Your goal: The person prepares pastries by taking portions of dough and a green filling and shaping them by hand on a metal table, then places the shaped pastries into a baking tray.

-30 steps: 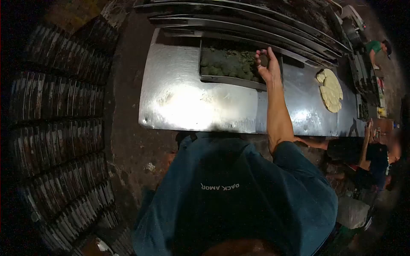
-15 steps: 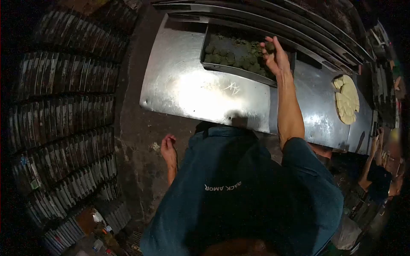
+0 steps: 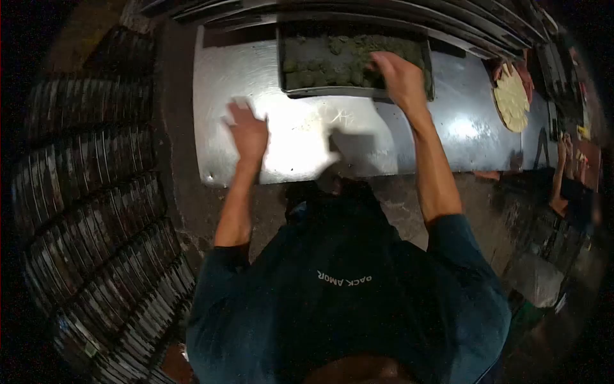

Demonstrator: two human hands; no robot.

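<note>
One dark rectangular tray (image 3: pixel 332 93) is resting on the metal worktop (image 3: pixel 214 141), lying toward its far side in front of the person, a placement that is seemingly keeping the contents within easy reach and the near strip free for handling. Inside, green lumps (image 3: pixel 311 78) are crowding along the near wall, while looser green matter is covering much of the far part; well over half a dozen lumps are showing, but an exact count is not possible. Two hands are working on the near side. The right hand (image 3: pixel 404 80) is hovering over the tray's right part with fingers bent, likely for picking among the lumps; whether it is pinching one cannot be told. The left hand (image 3: pixel 249 133) is spreading its fingers over the worktop, left of the tray, blurred and holding nothing visible. One flat, pale, dough-like mass (image 3: pixel 511 99) is lying near the right end, apart from the tray; whether it is comprising several pieces is unclear. Farther right, another person's arm (image 3: pixel 558 173) is showing. At left, numerous dark metal pans (image 3: pixel 96 153) are standing in rows, too many to count.
</note>
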